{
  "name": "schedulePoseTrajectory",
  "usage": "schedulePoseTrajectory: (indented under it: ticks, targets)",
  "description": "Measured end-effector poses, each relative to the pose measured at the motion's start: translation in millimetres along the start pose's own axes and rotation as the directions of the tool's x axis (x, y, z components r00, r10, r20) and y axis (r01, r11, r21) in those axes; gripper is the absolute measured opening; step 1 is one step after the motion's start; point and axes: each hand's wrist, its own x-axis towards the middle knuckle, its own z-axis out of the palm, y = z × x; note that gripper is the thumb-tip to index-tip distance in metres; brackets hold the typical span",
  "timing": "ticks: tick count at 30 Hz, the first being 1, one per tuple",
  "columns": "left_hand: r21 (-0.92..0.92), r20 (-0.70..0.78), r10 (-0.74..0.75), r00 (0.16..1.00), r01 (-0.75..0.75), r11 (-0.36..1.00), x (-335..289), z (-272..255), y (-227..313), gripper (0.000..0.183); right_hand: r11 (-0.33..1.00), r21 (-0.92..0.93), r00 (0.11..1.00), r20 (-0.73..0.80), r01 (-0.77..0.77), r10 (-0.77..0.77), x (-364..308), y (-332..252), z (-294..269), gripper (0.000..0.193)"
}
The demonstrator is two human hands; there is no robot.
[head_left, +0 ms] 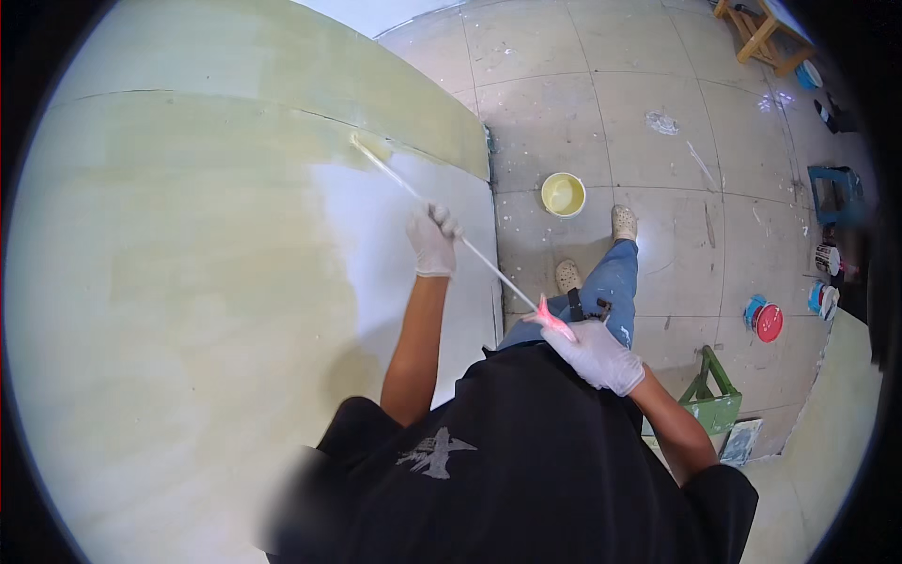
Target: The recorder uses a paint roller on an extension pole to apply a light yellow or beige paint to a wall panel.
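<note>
A long white painting pole point(495, 267) runs slantwise across the front of me. Gloved in white, my left hand point(433, 239) is closed around its middle. My right hand point(594, 354), also gloved, grips the pink handle point(552, 321) at the near end, close to my waist. The pole's far tip reaches the wall point(216, 235) at the edge of fresh pale yellow-green paint; the head there is too small to make out. Beside that tip, a white patch point(376, 226) of wall stands uncoated, bordered by yellow-green.
A bucket of pale yellow paint point(564, 195) stands on the tiled floor point(658, 273) ahead of my feet. To the right are a green stool point(711, 399), a red-lidded can point(767, 321), a blue stool point(834, 193) and other cans. A wooden stool point(766, 38) is farther off.
</note>
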Motion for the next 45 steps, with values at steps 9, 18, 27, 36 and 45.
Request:
schedulePoseTrajectory:
  ticks: [9,18,27,36,45]
  targets:
    - [-0.05,-0.053,-0.028,0.998,0.025,0.998,-3,6,-11,0.021,0.899,0.049,0.894,0.147,-0.435,0.424,-12,-8,-16,0.061]
    - [0.003,0.087,0.09,0.992,-0.09,0.996,32,22,0,0.022,0.917,-0.001,0.896,0.212,-0.4,0.391,14,-6,-24,0.07]
    - [0.383,0.057,-0.149,0.987,0.117,0.916,32,-23,-51,0.029,0.917,-0.103,0.894,-0.289,-0.386,0.344,-16,-1,-52,0.063]
    - [0.472,-0.279,-0.45,0.848,0.529,0.705,-98,-264,-270,0.024,0.491,-0.716,0.866,-0.37,-0.497,0.337,34,75,-115,0.043]
    - [0.043,-0.426,-0.645,0.634,0.727,0.686,-246,-259,-291,0.029,0.295,-0.827,0.832,-0.319,-0.478,0.454,188,182,-151,0.045]
